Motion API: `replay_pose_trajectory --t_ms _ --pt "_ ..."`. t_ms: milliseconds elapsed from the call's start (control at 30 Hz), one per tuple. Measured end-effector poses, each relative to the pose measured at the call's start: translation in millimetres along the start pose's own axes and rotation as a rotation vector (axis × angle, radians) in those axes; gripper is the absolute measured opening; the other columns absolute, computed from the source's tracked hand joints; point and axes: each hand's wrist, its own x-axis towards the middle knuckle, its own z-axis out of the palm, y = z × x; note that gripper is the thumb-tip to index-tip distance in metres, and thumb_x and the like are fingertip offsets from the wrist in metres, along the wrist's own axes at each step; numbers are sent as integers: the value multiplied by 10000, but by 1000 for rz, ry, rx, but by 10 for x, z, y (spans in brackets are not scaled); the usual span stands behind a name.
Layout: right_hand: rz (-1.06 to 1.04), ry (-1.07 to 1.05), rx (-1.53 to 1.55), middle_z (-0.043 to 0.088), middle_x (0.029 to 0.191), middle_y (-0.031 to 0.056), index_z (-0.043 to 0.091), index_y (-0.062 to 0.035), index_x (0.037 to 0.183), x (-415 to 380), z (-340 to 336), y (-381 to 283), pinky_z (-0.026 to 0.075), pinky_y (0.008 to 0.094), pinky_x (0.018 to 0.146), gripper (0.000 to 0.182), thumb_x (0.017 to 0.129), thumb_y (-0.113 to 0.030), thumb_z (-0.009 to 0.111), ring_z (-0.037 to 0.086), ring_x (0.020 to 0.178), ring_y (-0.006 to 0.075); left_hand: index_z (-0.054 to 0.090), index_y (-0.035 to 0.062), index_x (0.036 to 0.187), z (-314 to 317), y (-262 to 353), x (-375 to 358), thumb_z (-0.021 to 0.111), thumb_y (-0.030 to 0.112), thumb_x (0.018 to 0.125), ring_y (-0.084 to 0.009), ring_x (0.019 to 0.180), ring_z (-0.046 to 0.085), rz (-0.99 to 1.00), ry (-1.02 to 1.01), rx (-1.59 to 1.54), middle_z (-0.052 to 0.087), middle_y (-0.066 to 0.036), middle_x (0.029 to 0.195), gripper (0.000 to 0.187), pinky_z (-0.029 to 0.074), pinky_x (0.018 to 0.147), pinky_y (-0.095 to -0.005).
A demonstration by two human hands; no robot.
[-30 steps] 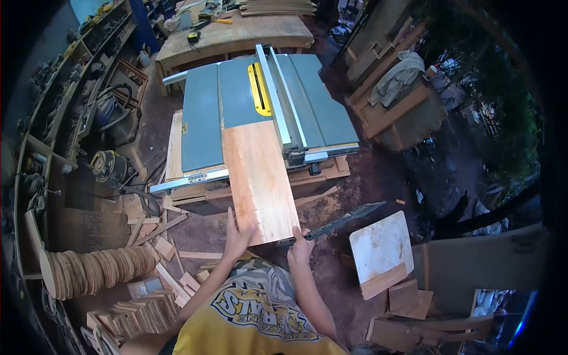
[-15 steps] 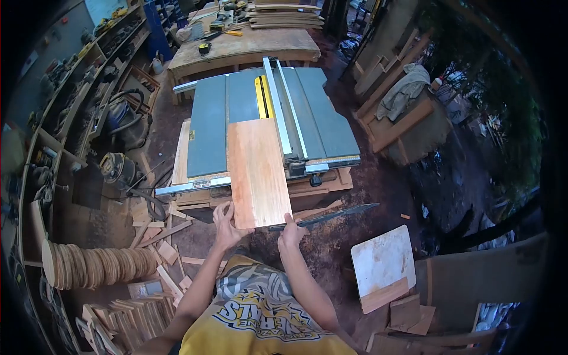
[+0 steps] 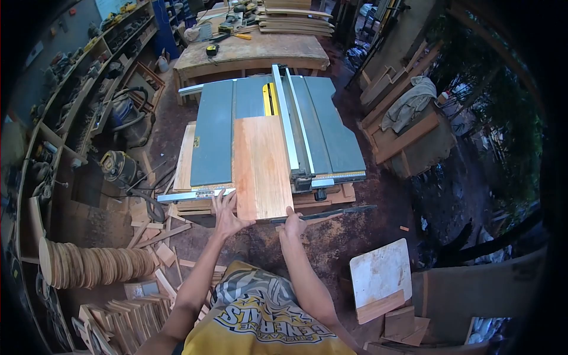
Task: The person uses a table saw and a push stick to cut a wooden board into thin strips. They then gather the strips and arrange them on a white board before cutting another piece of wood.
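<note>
A wooden board lies on the near part of the table saw, its right edge close to the metal fence. Beyond the board's far end shows the yellow insert with a dark slot. My left hand is at the board's near left corner, fingers spread and the thumb along the near edge. At the near right corner my right hand grips the board, thumb at its edge and fingers curled beneath.
A wooden workbench with a tape measure stands behind the saw. Shelves, a shop vacuum and stacked round discs are at the left. A white panel leans at the lower right.
The board has moved a little forward along the fence. My left hand has spread its fingers upward beside the board, and my right hand has moved forward with it. The view has shifted slightly.
</note>
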Motion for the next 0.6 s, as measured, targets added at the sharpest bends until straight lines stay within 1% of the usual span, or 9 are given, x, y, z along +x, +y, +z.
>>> replay_pose_trajectory --t_ms 100,233,300,367,433,500,567,600 --pt "-3 -20 48 591 881 86 448 -106 869 130 62 72 454 361 534 255 890 -74 700 603 714 189 531 -40 1328 15 -52 73 931 462 420 -397 1399 291 4 8 4 512 -143 1366 1112 68 1191 -623" --pt "-49 1 192 585 855 93 434 -94 859 296 112 244 533 341 501 255 925 -136 676 577 622 177 538 -49 1316 42 -113 218 928 482 419 -398 1403 287 2 11 12 509 -145 1362 1113 55 1188 -632" --pt "-50 34 221 577 837 90 431 -90 850 -66 -3 11 565 335 484 262 945 -175 660 559 573 171 537 -51 1316 78 -154 286 926 490 423 -403 1405 283 7 14 15 506 -148 1360 1114 47 1186 -638" --pt "-239 67 -13 542 807 59 465 -68 878 -302 -356 -80 538 333 583 263 969 -239 642 551 643 165 535 -51 1319 86 -198 371 924 496 428 -408 1406 279 14 2 27 504 -153 1359 1116 41 1182 -643" --pt "-616 106 -386 522 807 33 513 -24 986 -280 -878 86 482 317 700 255 973 -245 639 530 738 148 527 -54 1326 94 -218 464 924 500 432 -413 1407 276 1 4 21 499 -158 1364 1124 42 1183 -638" --pt "-689 -51 -551 581 877 67 553 -16 1094 -565 -1370 -42 461 325 764 302 930 -235 682 569 806 198 519 -60 1332 94 -217 540 923 503 434 -414 1407 275 -13 -8 12 497 -163 1368 1135 43 1186 -631" --pt "-682 -91 -753 607 897 106 540 -27 1215 -937 -1691 -166 475 355 794 388 915 -231 678 586 834 219 509 -69 1338 63 -216 632 921 507 434 -413 1408 275 -25 -22 7 496 -167 1369 1148 42 1189 -622" --pt "-674 -170 -778 614 927 133 526 -19 1247 -1073 -1806 -201 478 365 808 410 916 -218 664 598 856 241 507 -75 1338 73 -237 677 920 510 431 -412 1408 276 -28 -22 9 498 -169 1368 1155 42 1191 -618"
